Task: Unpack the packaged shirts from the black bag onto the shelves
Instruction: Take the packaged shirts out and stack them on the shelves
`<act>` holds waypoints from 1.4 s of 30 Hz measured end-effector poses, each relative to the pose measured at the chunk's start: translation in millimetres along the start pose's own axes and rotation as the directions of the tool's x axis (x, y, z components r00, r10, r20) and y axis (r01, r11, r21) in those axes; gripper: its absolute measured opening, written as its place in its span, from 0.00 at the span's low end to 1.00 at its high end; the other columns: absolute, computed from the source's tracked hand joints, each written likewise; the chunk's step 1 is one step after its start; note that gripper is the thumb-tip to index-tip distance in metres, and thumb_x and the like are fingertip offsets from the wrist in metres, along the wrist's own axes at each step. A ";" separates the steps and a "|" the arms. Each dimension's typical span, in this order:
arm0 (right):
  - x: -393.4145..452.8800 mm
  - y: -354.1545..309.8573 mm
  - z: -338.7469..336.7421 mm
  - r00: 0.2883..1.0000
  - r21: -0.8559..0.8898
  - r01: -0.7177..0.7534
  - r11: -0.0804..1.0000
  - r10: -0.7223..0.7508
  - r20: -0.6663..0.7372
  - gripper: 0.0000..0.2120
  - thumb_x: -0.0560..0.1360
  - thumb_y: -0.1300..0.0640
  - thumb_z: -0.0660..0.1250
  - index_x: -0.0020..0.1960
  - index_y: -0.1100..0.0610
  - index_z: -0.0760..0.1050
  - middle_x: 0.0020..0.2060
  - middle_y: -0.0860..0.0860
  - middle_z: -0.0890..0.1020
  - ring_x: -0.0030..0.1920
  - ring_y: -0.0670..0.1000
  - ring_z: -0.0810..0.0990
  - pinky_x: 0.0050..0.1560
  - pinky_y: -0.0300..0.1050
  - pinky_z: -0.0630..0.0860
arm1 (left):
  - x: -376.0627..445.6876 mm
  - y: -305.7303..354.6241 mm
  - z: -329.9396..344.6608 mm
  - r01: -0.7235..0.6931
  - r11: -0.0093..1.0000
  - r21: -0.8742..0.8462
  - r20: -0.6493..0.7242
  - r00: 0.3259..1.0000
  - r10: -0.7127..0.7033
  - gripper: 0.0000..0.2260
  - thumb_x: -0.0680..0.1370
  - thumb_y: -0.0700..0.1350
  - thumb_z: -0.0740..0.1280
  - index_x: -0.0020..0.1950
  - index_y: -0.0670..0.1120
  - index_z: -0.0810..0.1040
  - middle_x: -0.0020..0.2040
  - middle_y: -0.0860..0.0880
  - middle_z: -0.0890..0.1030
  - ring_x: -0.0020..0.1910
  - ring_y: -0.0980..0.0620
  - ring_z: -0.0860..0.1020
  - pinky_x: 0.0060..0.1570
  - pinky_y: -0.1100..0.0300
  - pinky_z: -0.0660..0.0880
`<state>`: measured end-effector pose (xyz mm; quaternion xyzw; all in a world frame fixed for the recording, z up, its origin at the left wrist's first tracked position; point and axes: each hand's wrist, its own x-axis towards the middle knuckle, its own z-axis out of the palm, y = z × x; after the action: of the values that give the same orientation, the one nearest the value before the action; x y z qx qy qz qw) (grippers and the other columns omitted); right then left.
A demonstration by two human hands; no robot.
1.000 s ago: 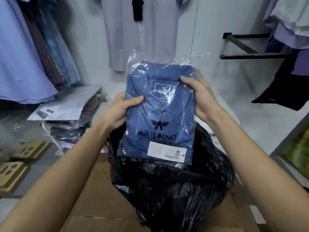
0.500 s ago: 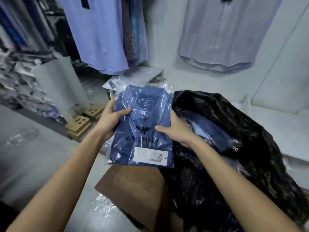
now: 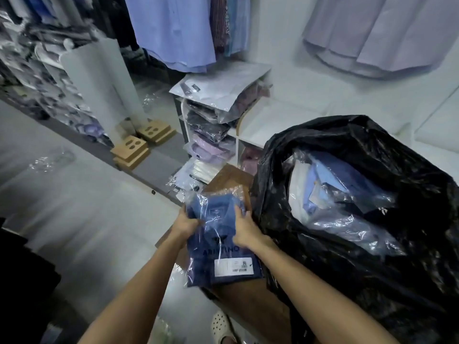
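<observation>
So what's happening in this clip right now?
A person is unpacking shirts in a clothing stockroom. Both hands, left hand and right hand, grip one blue packaged shirt in clear plastic, held low beside the open black bag. More packaged shirts remain in the bag. The white shelves beyond already hold stacks of packaged shirts; this one is not yet placed there.

Hidden behind the blue packaged shirt: most fingers of both hands (label print too small to read).
</observation>
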<state>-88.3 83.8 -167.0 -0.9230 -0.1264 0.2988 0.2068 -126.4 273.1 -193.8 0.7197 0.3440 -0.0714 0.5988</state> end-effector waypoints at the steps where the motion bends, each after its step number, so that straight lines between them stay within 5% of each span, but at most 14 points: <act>1: -2.3 -1.7 -2.7 0.999 -0.006 0.029 1.000 -0.029 0.019 0.48 0.77 0.66 0.68 0.84 0.52 0.39 0.77 0.63 0.55 0.71 0.65 0.70 0.68 0.53 0.72 | 0.4 3.7 -0.2 -0.008 0.998 0.059 -0.019 1.000 0.010 0.36 0.75 0.34 0.73 0.79 0.45 0.61 0.64 0.46 0.76 0.55 0.42 0.80 0.57 0.48 0.79; 4: -10.3 -14.5 -23.4 0.983 0.090 0.182 0.979 -0.178 -0.051 0.38 0.79 0.60 0.68 0.83 0.55 0.52 0.78 0.59 0.58 0.75 0.61 0.67 0.73 0.51 0.67 | -1.4 38.6 -1.5 -0.111 0.980 0.167 -0.078 0.989 0.126 0.33 0.76 0.42 0.73 0.79 0.46 0.64 0.72 0.42 0.74 0.66 0.42 0.76 0.66 0.49 0.74; 7: -20.2 -30.4 -58.2 0.950 0.262 0.287 0.921 -0.238 -0.203 0.30 0.78 0.58 0.67 0.78 0.50 0.63 0.72 0.54 0.70 0.68 0.57 0.76 0.69 0.58 0.74 | -18.4 103.5 7.8 -0.316 0.940 0.127 -0.077 0.942 0.327 0.24 0.77 0.45 0.72 0.73 0.49 0.72 0.68 0.44 0.76 0.63 0.47 0.77 0.61 0.54 0.75; 11: -51.4 -36.8 -119.6 0.889 0.479 0.420 0.771 -0.245 -0.386 0.26 0.77 0.58 0.67 0.74 0.50 0.70 0.64 0.48 0.79 0.60 0.50 0.82 0.64 0.55 0.78 | -57.5 187.5 38.4 -0.594 0.805 -0.005 0.046 0.804 0.593 0.16 0.80 0.43 0.70 0.67 0.50 0.76 0.56 0.51 0.81 0.47 0.61 0.81 0.46 0.69 0.76; 17: -104.7 26.7 -198.5 0.800 0.506 0.466 0.726 -0.102 -0.591 0.17 0.75 0.62 0.65 0.63 0.51 0.78 0.53 0.51 0.85 0.52 0.52 0.86 0.59 0.53 0.82 | -103.9 255.8 109.6 -0.795 0.600 -0.085 0.273 0.561 0.782 0.12 0.79 0.38 0.67 0.61 0.48 0.80 0.52 0.50 0.83 0.46 0.59 0.81 0.47 0.68 0.77; 21: -143.5 99.1 -215.1 0.766 0.420 0.285 0.862 0.058 -0.640 0.15 0.76 0.65 0.67 0.60 0.52 0.80 0.50 0.47 0.85 0.47 0.50 0.85 0.53 0.38 0.79 | -115.9 255.1 170.3 -0.908 0.415 0.056 0.588 0.366 0.721 0.19 0.74 0.32 0.65 0.49 0.55 0.83 0.47 0.48 0.86 0.44 0.56 0.82 0.49 0.60 0.80; 23: -161.7 131.6 -213.3 0.753 0.368 0.168 0.915 0.122 -0.647 0.15 0.76 0.62 0.69 0.61 0.51 0.81 0.51 0.44 0.83 0.47 0.46 0.83 0.52 0.33 0.75 | -118.0 245.2 201.2 -0.967 0.228 0.115 0.741 0.236 0.629 0.19 0.72 0.32 0.67 0.56 0.50 0.84 0.55 0.47 0.84 0.55 0.51 0.82 0.59 0.53 0.77; 25: -177.5 157.4 -211.6 0.732 0.355 0.101 0.929 0.172 -0.659 0.18 0.76 0.61 0.69 0.64 0.50 0.80 0.55 0.44 0.83 0.50 0.45 0.83 0.54 0.33 0.74 | -121.4 236.2 229.6 -0.977 -0.061 0.204 0.874 0.154 0.461 0.22 0.72 0.41 0.73 0.66 0.49 0.80 0.65 0.47 0.78 0.64 0.48 0.76 0.64 0.52 0.73; 27: -190.8 175.7 -212.0 0.714 0.350 0.055 0.935 0.208 -0.668 0.19 0.77 0.61 0.68 0.67 0.51 0.78 0.59 0.45 0.82 0.53 0.45 0.83 0.55 0.33 0.73 | -124.7 230.3 250.5 -0.884 -0.343 0.316 0.922 0.201 0.332 0.26 0.73 0.55 0.74 0.71 0.55 0.76 0.69 0.51 0.74 0.67 0.48 0.73 0.63 0.51 0.72; 28: -195.9 182.4 -212.0 0.715 0.347 0.033 0.937 0.221 -0.664 0.20 0.77 0.60 0.68 0.68 0.51 0.78 0.60 0.46 0.82 0.54 0.45 0.83 0.56 0.35 0.73 | -124.3 229.4 257.2 -0.843 -0.400 0.360 0.911 0.224 0.347 0.22 0.75 0.59 0.71 0.68 0.58 0.77 0.67 0.53 0.76 0.66 0.48 0.75 0.59 0.52 0.72; 31: -204.2 193.9 -207.5 0.744 0.381 0.010 0.924 0.248 -0.620 0.22 0.77 0.59 0.69 0.71 0.51 0.75 0.65 0.47 0.80 0.61 0.46 0.81 0.65 0.41 0.75 | -126.4 230.9 265.9 -0.797 -0.388 0.463 0.834 0.244 0.494 0.13 0.81 0.59 0.63 0.58 0.56 0.81 0.58 0.51 0.83 0.58 0.44 0.81 0.47 0.54 0.72; 35: -206.1 196.8 -204.3 0.757 0.410 0.020 0.912 0.254 -0.602 0.25 0.77 0.57 0.71 0.74 0.53 0.72 0.67 0.49 0.80 0.64 0.48 0.80 0.68 0.42 0.74 | -125.2 243.1 260.7 -0.879 -0.290 0.379 0.819 0.172 0.548 0.10 0.82 0.54 0.62 0.53 0.50 0.78 0.53 0.49 0.83 0.54 0.43 0.80 0.50 0.51 0.72; 39: -204.6 187.9 -203.6 0.785 0.372 0.007 0.928 0.225 -0.577 0.25 0.78 0.55 0.71 0.75 0.52 0.72 0.68 0.47 0.79 0.65 0.48 0.80 0.64 0.38 0.73 | -114.6 247.9 251.3 -0.760 -0.526 0.381 0.922 0.275 0.271 0.22 0.74 0.61 0.70 0.67 0.58 0.76 0.64 0.54 0.76 0.64 0.48 0.76 0.59 0.51 0.71; 42: -202.2 184.8 -201.1 0.788 0.354 0.034 0.934 0.194 -0.585 0.27 0.77 0.54 0.71 0.75 0.51 0.71 0.70 0.48 0.77 0.69 0.49 0.77 0.70 0.46 0.72 | -109.9 229.0 255.3 -0.703 -0.577 0.416 0.896 0.208 0.393 0.15 0.78 0.62 0.64 0.61 0.58 0.77 0.62 0.55 0.77 0.63 0.48 0.76 0.59 0.52 0.70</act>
<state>-106.1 -213.1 -2.6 -0.9230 0.0416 0.0106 0.3823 2.7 -15.1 -20.7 0.9050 -0.4103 0.0310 -0.1077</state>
